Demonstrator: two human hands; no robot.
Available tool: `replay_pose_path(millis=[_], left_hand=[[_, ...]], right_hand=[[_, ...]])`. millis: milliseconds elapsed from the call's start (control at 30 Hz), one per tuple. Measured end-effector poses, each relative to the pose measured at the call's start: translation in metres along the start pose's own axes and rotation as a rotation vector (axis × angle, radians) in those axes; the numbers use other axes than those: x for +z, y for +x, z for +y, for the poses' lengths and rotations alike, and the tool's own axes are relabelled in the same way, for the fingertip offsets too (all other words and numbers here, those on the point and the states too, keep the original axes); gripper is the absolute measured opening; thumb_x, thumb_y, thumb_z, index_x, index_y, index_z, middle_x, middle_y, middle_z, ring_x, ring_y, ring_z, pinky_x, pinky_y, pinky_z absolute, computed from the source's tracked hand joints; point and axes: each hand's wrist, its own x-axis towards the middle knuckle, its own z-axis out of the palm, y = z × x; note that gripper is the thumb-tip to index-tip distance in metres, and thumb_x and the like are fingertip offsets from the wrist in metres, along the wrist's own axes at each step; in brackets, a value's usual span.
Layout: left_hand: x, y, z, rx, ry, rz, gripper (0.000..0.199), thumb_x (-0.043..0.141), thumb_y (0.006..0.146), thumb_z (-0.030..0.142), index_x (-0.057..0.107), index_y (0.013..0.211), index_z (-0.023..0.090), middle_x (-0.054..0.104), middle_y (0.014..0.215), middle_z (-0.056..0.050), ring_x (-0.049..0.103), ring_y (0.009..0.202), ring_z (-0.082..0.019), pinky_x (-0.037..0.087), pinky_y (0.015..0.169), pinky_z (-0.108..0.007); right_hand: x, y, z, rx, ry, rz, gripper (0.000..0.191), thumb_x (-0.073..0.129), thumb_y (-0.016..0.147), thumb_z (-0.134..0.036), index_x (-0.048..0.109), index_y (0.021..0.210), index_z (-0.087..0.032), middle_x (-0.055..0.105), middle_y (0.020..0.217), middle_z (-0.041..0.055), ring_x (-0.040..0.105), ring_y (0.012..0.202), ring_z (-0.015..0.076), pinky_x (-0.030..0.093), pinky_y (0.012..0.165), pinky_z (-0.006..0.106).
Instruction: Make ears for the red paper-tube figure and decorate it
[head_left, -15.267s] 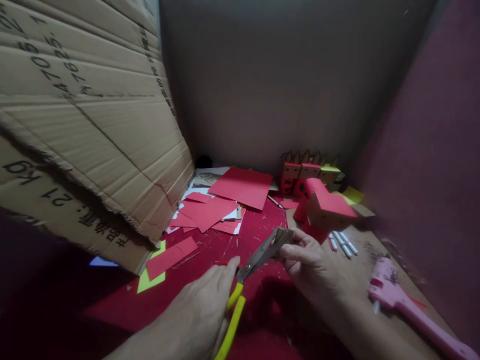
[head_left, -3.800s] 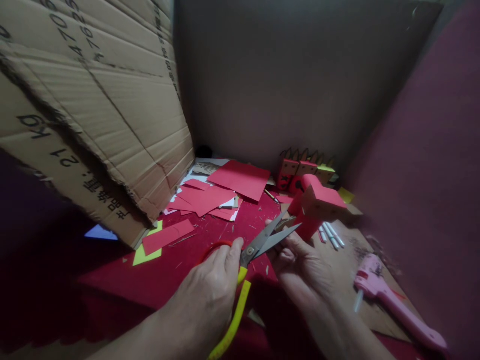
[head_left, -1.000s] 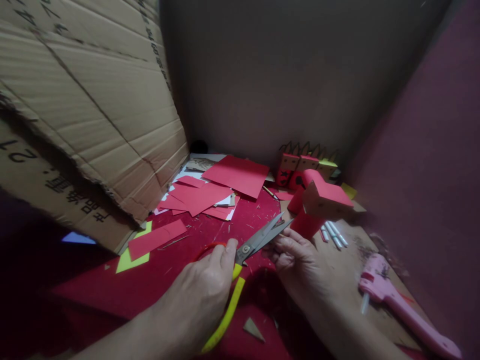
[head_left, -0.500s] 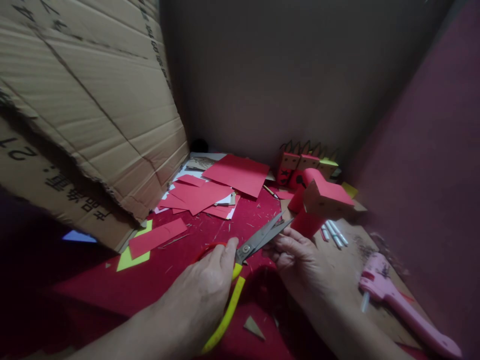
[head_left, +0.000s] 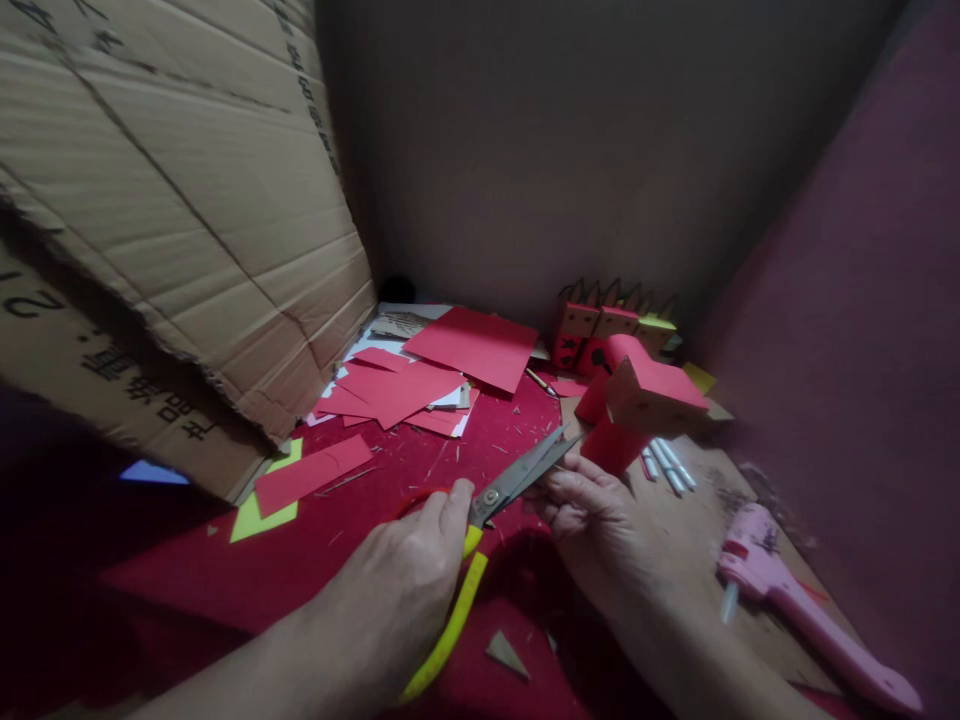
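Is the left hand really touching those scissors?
Touching. The head view shows the left hand gripping the scissors by the handles.

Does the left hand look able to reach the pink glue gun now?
Probably not easily: the left hand grips scissors, and the right forearm lies between it and the glue gun.

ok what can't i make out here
In the head view:
What, if anything, the right hand pinches: hidden behind the scissors and the hand itself.
Red handle: partly covered by the left hand.
Printing on the cardboard panel: cut off at the left and top edges.
Dark marks on the pink glue gun: too blurred.
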Motion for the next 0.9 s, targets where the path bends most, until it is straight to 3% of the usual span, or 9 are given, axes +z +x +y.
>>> replay_pose_path(millis=[167, 400, 600, 900], left_hand=[[-0.007, 0.002, 0.001, -0.005, 0.009, -0.053, 0.041, 0.032, 0.075, 0.002, 0.046, 0.113, 0.009, 0.060, 0.083, -0.011, 0.063, 0.068, -0.019, 0.055, 0.063, -0.034], [-0.012, 0.003, 0.003, -0.028, 0.025, -0.114, 0.025, 0.031, 0.081, 0.008, 0.046, 0.100, 0.014, 0.056, 0.079, -0.007, 0.059, 0.061, -0.020, 0.052, 0.057, -0.035], [-0.017, 0.004, 0.003, 0.021, 0.134, -0.137, 0.024, 0.032, 0.077, 0.003, 0.047, 0.088, 0.017, 0.056, 0.076, -0.005, 0.057, 0.057, -0.018, 0.049, 0.052, -0.029], [-0.022, 0.004, 0.005, 0.015, 0.304, -0.080, 0.026, 0.033, 0.078, 0.004, 0.050, 0.095, 0.014, 0.058, 0.072, -0.006, 0.060, 0.060, -0.020, 0.047, 0.050, -0.029]], right_hand=[[0.000, 0.002, 0.001, -0.004, -0.009, 0.004, 0.011, 0.073, 0.061, -0.011, 0.073, 0.072, -0.016, 0.070, 0.066, 0.0016, 0.061, 0.056, 0.0142, 0.049, 0.061, 0.031], [0.001, 0.002, 0.002, -0.006, -0.020, 0.010, 0.010, 0.073, 0.061, -0.010, 0.072, 0.069, -0.017, 0.070, 0.065, 0.0016, 0.059, 0.053, 0.0138, 0.050, 0.060, 0.031], [0.000, 0.003, 0.005, -0.020, -0.017, 0.011, 0.011, 0.073, 0.060, -0.009, 0.071, 0.068, -0.016, 0.070, 0.066, 0.0009, 0.060, 0.054, 0.0134, 0.049, 0.061, 0.030], [0.000, 0.001, 0.004, -0.023, -0.008, 0.015, 0.012, 0.073, 0.060, -0.008, 0.071, 0.070, -0.015, 0.071, 0.066, 0.0020, 0.061, 0.055, 0.0137, 0.049, 0.061, 0.030]])
